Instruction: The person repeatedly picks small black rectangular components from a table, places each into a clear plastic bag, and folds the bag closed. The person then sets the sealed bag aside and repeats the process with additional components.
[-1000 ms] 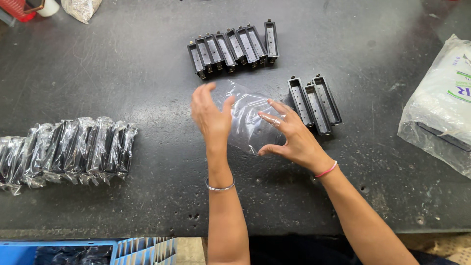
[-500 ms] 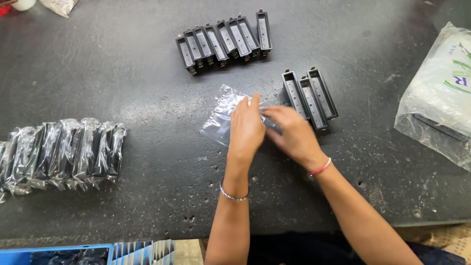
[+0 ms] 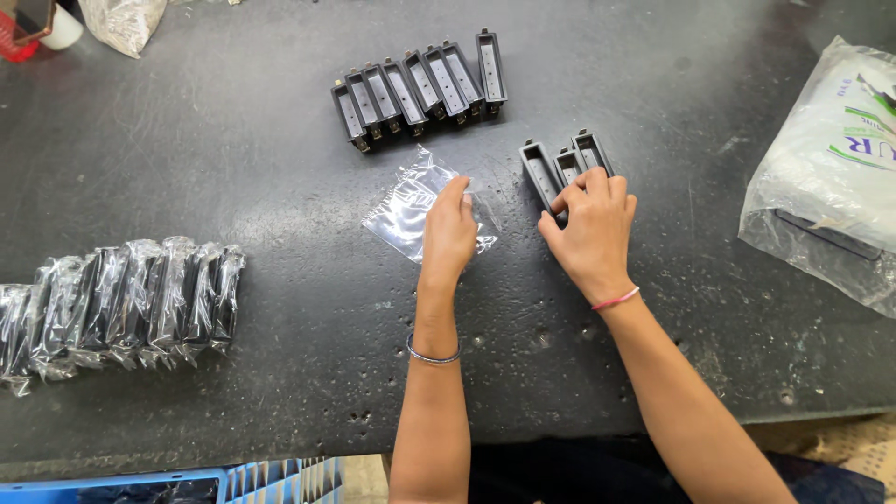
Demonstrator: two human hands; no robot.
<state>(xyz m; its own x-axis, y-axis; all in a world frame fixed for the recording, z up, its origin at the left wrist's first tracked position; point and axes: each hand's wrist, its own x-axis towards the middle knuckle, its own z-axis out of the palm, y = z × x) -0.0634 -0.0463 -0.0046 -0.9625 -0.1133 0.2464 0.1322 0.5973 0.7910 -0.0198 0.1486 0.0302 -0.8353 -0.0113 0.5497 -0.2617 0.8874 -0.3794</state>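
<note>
A dark, scuffed worktop [image 3: 233, 140] is seen from above. A clear plastic bag [image 3: 406, 205] is pressed flat on it by the left hand [image 3: 449, 233], fingers extended. A group of three black plastic parts [image 3: 560, 168] just beside the bag is gripped by the right hand [image 3: 590, 229]. A row of black parts [image 3: 420, 89] lies farther back, bagged parts [image 3: 121, 303] at the left, a white sack [image 3: 831, 177] at the right.

Row of black plastic housings [image 3: 420, 86] up beyond the hands, leaning on each other. Bagged black parts [image 3: 121, 303] in a row well left of the hands. White plastic sack [image 3: 831, 177] far right. Clear bag of bits [image 3: 126, 21] and red container [image 3: 17, 39] at far upper left. Blue crate [image 3: 271, 478] below the dark surface [image 3: 233, 159] edge.
</note>
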